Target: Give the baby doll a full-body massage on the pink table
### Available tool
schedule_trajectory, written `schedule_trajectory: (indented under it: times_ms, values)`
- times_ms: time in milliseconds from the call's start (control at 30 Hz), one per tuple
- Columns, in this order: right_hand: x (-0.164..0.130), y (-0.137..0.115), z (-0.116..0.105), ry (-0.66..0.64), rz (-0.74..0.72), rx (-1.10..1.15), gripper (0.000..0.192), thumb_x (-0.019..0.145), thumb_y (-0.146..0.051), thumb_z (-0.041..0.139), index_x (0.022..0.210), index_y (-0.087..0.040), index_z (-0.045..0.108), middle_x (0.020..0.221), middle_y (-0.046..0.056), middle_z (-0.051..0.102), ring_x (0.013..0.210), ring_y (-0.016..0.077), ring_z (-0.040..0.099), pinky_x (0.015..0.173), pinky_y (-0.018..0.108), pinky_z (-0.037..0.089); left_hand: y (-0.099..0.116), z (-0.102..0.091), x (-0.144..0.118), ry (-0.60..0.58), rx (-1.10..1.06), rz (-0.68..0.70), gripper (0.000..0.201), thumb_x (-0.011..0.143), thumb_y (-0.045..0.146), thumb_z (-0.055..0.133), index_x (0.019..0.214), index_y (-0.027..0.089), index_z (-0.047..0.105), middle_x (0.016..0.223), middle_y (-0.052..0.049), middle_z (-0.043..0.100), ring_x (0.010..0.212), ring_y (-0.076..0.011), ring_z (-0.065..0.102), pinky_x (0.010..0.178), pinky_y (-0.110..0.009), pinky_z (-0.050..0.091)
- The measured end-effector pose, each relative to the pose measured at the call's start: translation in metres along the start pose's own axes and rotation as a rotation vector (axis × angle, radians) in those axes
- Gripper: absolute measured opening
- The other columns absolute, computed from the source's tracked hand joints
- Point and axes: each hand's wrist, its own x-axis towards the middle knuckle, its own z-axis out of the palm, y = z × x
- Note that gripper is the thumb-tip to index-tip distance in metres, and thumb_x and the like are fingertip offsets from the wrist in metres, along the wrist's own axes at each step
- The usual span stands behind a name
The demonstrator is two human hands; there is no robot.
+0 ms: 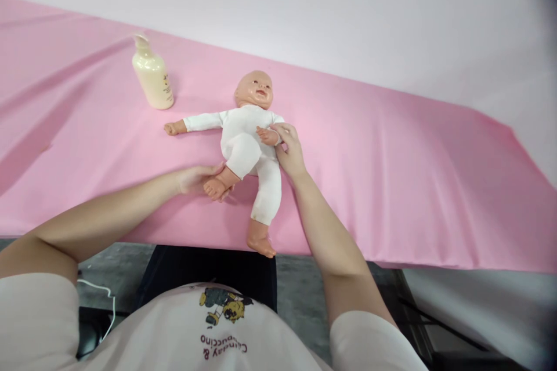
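A baby doll [241, 130] in a white bodysuit lies on its back on a pink cloth, head away from me. My left hand [202, 178] is closed around the doll's bent leg at the ankle, its fingers passing beneath and partly hidden by the foot. On the other side, my right hand [289, 148] grips the doll's arm near the wrist, against the side of its body. The doll's other leg lies straight toward me, its foot over the table's front edge. Its other arm stretches out to the left.
A cream-coloured pump bottle [153, 80] stands on the cloth, left of the doll's head. The pink cloth [369, 168] covers the table with folds at both sides. Behind it rises a white wall [348, 17]. A white cable [114, 307] hangs below at left.
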Motion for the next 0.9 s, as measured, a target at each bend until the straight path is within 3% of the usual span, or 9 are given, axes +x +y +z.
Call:
schedule_trajectory:
  times_ms: [200, 300, 433, 633, 767, 900]
  values:
    - [0.0, 0.002, 0.0, -0.006, 0.02, 0.008, 0.035, 0.096, -0.04, 0.052, 0.125, -0.032, 0.069, 0.129, 0.007, 0.06, 0.132, 0.0245, 0.055, 0.119, 0.049, 0.043, -0.002, -0.002, 0.001, -0.02, 0.0, 0.009, 0.063, 0.091, 0.073, 0.051, 0.102, 0.014, 0.07, 0.082, -0.005, 0.073, 0.072, -0.0186, 0.066, 0.075, -0.032, 0.053]
    - [-0.001, 0.0, -0.002, 0.013, 0.041, 0.031, 0.035, 0.093, -0.038, 0.057, 0.126, -0.031, 0.068, 0.13, 0.008, 0.062, 0.131, 0.0253, 0.056, 0.116, 0.049, 0.046, -0.001, 0.0, -0.004, -0.132, 0.034, -0.028, 0.067, 0.086, 0.075, 0.057, 0.113, 0.016, 0.069, 0.097, -0.008, 0.076, 0.084, -0.0226, 0.071, 0.081, -0.034, 0.056]
    - [0.0, 0.002, -0.001, 0.14, 0.117, 0.188, 0.039, 0.09, -0.042, 0.063, 0.127, -0.03, 0.063, 0.134, 0.006, 0.063, 0.13, 0.0244, 0.057, 0.114, 0.05, 0.047, 0.004, 0.006, -0.012, -0.264, 0.177, -0.157, 0.065, 0.086, 0.07, 0.062, 0.121, 0.016, 0.069, 0.11, -0.013, 0.076, 0.103, -0.0286, 0.073, 0.09, -0.037, 0.057]
    - [0.003, 0.015, -0.001, 0.363, 0.37, 0.447, 0.046, 0.08, -0.043, 0.073, 0.121, -0.028, 0.058, 0.119, 0.004, 0.068, 0.101, 0.0176, 0.068, 0.086, 0.034, 0.061, 0.012, 0.009, -0.015, -0.378, 0.415, -0.284, 0.051, 0.082, 0.059, 0.074, 0.116, 0.02, 0.076, 0.108, -0.009, 0.077, 0.112, -0.0285, 0.071, 0.095, -0.032, 0.056]
    - [0.005, 0.025, -0.004, 0.539, 0.492, 0.682, 0.036, 0.077, -0.031, 0.076, 0.106, -0.026, 0.056, 0.101, -0.002, 0.068, 0.08, 0.0115, 0.068, 0.071, 0.025, 0.059, 0.014, 0.012, -0.015, -0.451, 0.42, -0.365, 0.052, 0.079, 0.053, 0.079, 0.12, 0.021, 0.076, 0.112, -0.007, 0.077, 0.115, -0.03, 0.071, 0.104, -0.036, 0.053]
    - [0.008, 0.031, -0.008, 0.623, 0.743, 0.87, 0.023, 0.081, -0.02, 0.072, 0.097, -0.024, 0.056, 0.076, -0.007, 0.064, 0.057, 0.0078, 0.058, 0.059, 0.021, 0.054, 0.016, 0.015, -0.015, -0.478, 0.479, -0.454, 0.058, 0.072, 0.049, 0.085, 0.122, 0.021, 0.075, 0.119, -0.006, 0.076, 0.124, -0.0306, 0.067, 0.108, -0.035, 0.05]
